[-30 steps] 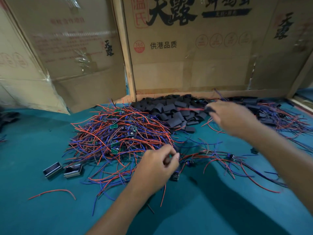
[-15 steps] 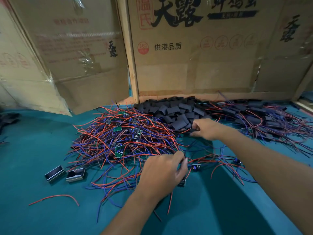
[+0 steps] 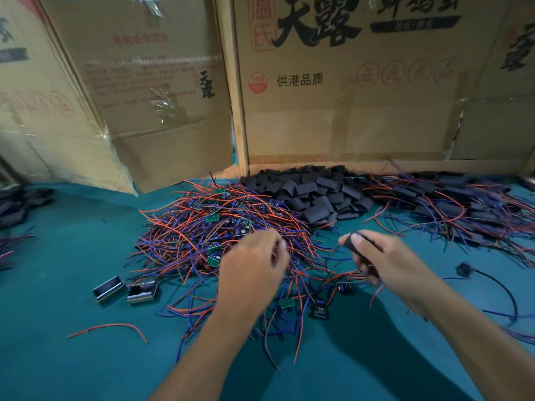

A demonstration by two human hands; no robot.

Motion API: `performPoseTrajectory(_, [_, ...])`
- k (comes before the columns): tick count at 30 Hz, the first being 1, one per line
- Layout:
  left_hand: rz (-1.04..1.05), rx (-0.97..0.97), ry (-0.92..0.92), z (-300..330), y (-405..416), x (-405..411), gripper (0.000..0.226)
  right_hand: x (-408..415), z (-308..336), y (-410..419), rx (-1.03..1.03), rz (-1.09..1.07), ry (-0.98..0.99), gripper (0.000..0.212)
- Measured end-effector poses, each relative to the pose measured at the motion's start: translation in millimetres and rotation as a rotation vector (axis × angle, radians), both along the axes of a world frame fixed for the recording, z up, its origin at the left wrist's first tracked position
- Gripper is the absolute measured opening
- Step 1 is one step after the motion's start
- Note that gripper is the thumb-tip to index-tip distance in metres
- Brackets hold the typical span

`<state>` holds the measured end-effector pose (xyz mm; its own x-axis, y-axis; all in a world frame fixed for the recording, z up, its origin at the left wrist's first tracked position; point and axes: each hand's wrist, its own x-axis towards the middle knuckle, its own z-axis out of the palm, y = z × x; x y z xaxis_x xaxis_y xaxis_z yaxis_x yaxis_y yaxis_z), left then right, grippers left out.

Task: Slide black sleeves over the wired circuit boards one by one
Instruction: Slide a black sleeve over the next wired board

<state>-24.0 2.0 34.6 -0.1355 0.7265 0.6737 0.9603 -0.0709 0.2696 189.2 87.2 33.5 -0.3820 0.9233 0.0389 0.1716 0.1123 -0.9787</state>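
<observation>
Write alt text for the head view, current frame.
A person's right hand pinches a black sleeve while the left hand reaches into a tangle of red and blue wired circuit boards on a teal table. Loose sleeves lie piled behind, against cardboard boxes.

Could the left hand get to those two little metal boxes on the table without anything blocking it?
Probably yes. The metal boxes lie apart from the wire pile, with bare table around them; the left hand hovers just beside.
</observation>
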Motion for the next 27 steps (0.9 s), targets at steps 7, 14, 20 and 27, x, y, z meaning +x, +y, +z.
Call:
performPoseTrajectory(7, [-0.086,-0.383,0.181,33.7,39.6,-73.7,0.02,-4.2,-12.5,2.9,-0.05,0.065,0.081,0.027])
performPoseTrajectory(14, [-0.084,-0.533,0.444,49.4,46.7,-79.8,0.017,-3.9,-18.3,6.9,-0.04,0.039,0.068,0.027])
performPoseTrajectory(20, [-0.034,-0.327,0.437,92.5,36.8,-71.5,0.02,0.2,-16.3,7.9,-0.04,0.021,0.079,0.031])
performPoseTrajectory(27, [-0.226,-0.188,-0.198,138.1,19.6,-51.3,0.017,6.2,-11.0,7.7,0.04,-0.082,0.033,0.025])
